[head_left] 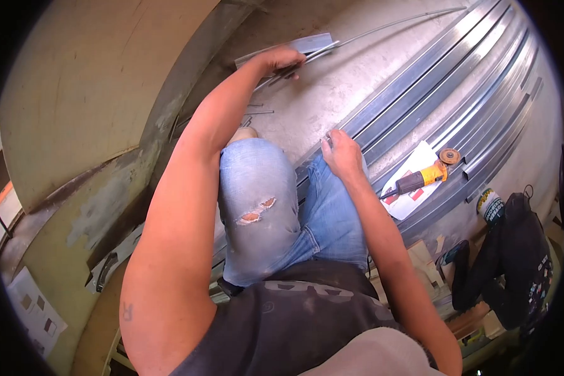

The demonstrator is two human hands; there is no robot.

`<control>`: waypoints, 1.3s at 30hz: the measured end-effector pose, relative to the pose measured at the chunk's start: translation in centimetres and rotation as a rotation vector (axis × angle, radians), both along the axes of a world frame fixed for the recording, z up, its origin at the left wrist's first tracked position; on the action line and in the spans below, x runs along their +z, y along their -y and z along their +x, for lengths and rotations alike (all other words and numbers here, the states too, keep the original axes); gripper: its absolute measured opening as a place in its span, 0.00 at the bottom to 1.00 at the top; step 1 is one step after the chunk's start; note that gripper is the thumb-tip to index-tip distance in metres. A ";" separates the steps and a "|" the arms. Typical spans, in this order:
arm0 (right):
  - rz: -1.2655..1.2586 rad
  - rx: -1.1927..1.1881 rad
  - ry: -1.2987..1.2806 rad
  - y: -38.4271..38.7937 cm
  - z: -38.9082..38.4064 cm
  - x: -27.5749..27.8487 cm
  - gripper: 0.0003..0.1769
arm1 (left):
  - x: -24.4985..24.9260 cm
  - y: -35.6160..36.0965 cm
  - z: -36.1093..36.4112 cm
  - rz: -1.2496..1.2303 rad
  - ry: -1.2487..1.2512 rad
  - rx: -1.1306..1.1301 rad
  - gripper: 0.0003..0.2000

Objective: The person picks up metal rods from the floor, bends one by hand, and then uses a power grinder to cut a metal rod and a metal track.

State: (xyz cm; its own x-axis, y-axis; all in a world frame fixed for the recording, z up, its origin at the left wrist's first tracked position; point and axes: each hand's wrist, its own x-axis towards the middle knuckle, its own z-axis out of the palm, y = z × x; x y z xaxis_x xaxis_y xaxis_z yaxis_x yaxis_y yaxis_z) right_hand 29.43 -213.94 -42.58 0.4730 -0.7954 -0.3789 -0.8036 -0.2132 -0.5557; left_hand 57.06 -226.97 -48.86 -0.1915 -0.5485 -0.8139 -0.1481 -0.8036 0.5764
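My left hand [283,61] reaches out at the top and is closed around a small bunch of thin metal rods [319,52]. Beneath it a flat grey metal strip [313,42] lies on the floor. A long thin rod [401,19] runs from beside that hand toward the top right. My right hand [343,153] is by my right knee, its fingers curled together. Whether anything is inside them is hidden. Long metal channels [413,81] lie just beyond this hand.
A yellow angle grinder [429,175] rests on white paper [413,203] over the channels at right. Several short rods [257,113] lie by my left knee. A large curved panel [88,94] stands at left. Dark clothing [514,250] and a labelled container [490,205] are at lower right.
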 end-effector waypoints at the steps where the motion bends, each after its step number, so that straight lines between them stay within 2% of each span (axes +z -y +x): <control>1: -0.026 0.002 0.023 0.1 0.0 -0.1 0.13 | 0.2 -0.1 0.2 -0.010 0.090 -0.025 0.08; 2: -0.036 -0.009 0.021 0.3 -0.2 -0.1 0.13 | 0.4 -0.2 0.4 -0.022 0.179 -0.050 0.08; 3: -0.018 -0.002 0.011 0.4 -0.2 0.1 0.13 | 0.7 -0.5 0.8 -0.087 0.281 -0.092 0.12; 4: 0.002 0.007 0.003 0.3 -0.2 0.2 0.13 | 0.2 -1.0 1.3 -0.094 0.283 -0.100 0.12; 6: 0.004 -0.001 0.021 0.5 -0.1 0.3 0.13 | -0.4 -1.6 1.9 -0.447 0.723 -0.066 0.18; 7: 0.015 -0.004 0.032 0.5 -0.2 0.3 0.13 | -0.4 -1.6 2.2 -0.405 0.779 -0.050 0.24; 8: 0.016 -0.013 0.029 0.5 -0.3 0.3 0.13 | -0.5 -1.6 2.3 -0.407 0.775 -0.058 0.24; 10: 0.090 -0.011 0.016 0.7 -0.3 0.8 0.13 | -1.9 -1.5 2.8 -0.546 0.901 -0.151 0.27; 14: 0.054 -0.059 0.021 0.6 -0.4 0.3 0.13 | -1.0 -1.7 1.6 -0.583 0.934 -0.333 0.27; 16: 0.091 -0.040 0.023 0.8 -0.6 0.7 0.12 | -0.3 -1.8 0.0 -0.555 0.868 -0.211 0.26; 18: 0.079 -0.069 0.057 0.6 -0.7 -0.1 0.12 | 0.2 -1.8 -1.1 -0.626 0.729 -0.101 0.24; 20: 0.070 -0.120 0.057 0.3 -1.3 -0.1 0.12 | -1.7 -1.8 -1.5 -0.713 0.700 -0.024 0.24; 22: -0.003 -0.265 0.218 1.1 -2.2 0.2 0.12 | -1.0 -1.4 -1.4 -0.650 0.541 -0.020 0.23; 23: -0.016 -0.295 0.190 1.7 -4.0 -0.3 0.12 | -0.9 -1.1 -0.9 -0.558 0.510 -0.011 0.21; 25: -0.311 -0.542 0.154 2.2 -8.2 -1.7 0.13 | -0.3 -0.3 0.2 -0.340 0.412 0.057 0.17; 26: -0.367 -0.645 0.052 2.4 -11.0 -0.8 0.13 | 0.3 -0.3 0.5 -0.214 0.343 0.121 0.14; 27: -0.268 -0.791 -0.029 2.3 -14.0 -0.3 0.12 | 0.9 -0.4 0.5 -0.210 0.349 0.103 0.13; 28: -0.277 -0.895 -0.056 1.5 -17.8 -0.9 0.10 | 1.3 -0.5 0.4 -0.210 0.357 0.088 0.12; 30: -0.220 -1.154 -0.068 -0.7 -24.6 -3.0 0.14 | 0.4 -0.8 1.3 -0.300 0.432 0.021 0.14; 32: -0.137 -1.223 -0.404 -1.7 -28.0 -3.0 0.21 | -2.0 -1.0 2.6 -0.503 0.663 -0.169 0.16; 33: -0.075 -1.243 -0.432 -2.1 -29.3 -3.5 0.25 | -3.5 -0.9 3.5 -0.471 0.654 -0.183 0.19; 34: 0.001 -1.244 -0.444 -2.1 -29.8 -4.5 0.29 | -2.9 -1.1 3.6 -0.446 0.613 -0.178 0.19; 36: 0.144 -1.307 -0.091 -1.3 -29.6 -4.9 0.31 | -2.3 -1.5 3.3 -0.441 0.655 -0.182 0.19; 37: 0.138 -1.363 0.006 -1.7 -31.0 -6.9 0.32 | -2.5 -1.6 3.1 -0.415 0.632 -0.145 0.19; 38: 0.129 -1.423 0.100 -1.8 -31.3 -8.9 0.33 | -1.6 -1.8 2.7 -0.490 0.678 -0.192 0.17; 39: 0.112 -1.442 0.067 -0.9 -29.6 -8.3 0.30 | -1.2 -1.8 2.5 -0.532 0.705 -0.198 0.16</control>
